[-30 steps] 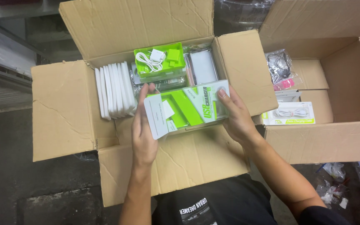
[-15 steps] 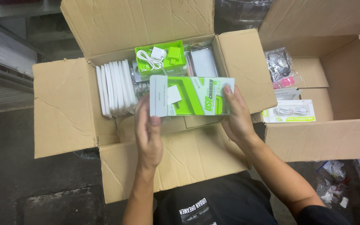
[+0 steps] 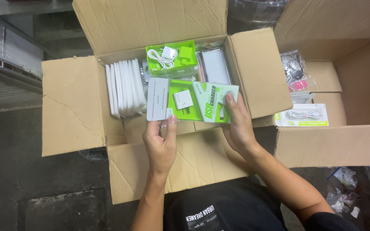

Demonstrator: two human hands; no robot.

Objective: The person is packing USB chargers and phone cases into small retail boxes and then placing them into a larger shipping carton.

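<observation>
Over an open cardboard box (image 3: 73, 102), both my hands hold a green and white charger package (image 3: 191, 102). My left hand (image 3: 161, 143) pinches its lower left edge from below. Fingers of my right hand (image 3: 236, 124) lie on its right end. A white plug shows through the package's window. Inside the box behind it stands a row of white flat boxes (image 3: 125, 87), an open green tray with a white cable and plug (image 3: 171, 57), and a clear-wrapped flat pack (image 3: 216, 65).
To the right stands a second open cardboard box (image 3: 343, 141) holding a white and green cable package (image 3: 302, 115) and bagged cables (image 3: 294, 68). Crumpled plastic bits (image 3: 343, 192) lie on the dark floor at lower right. A metal grate (image 3: 5, 72) is on the left.
The charger package has turned in my hands from tilted to nearly level, front face up. My left hand has slid from its side to its lower edge. The view has shifted slightly.
</observation>
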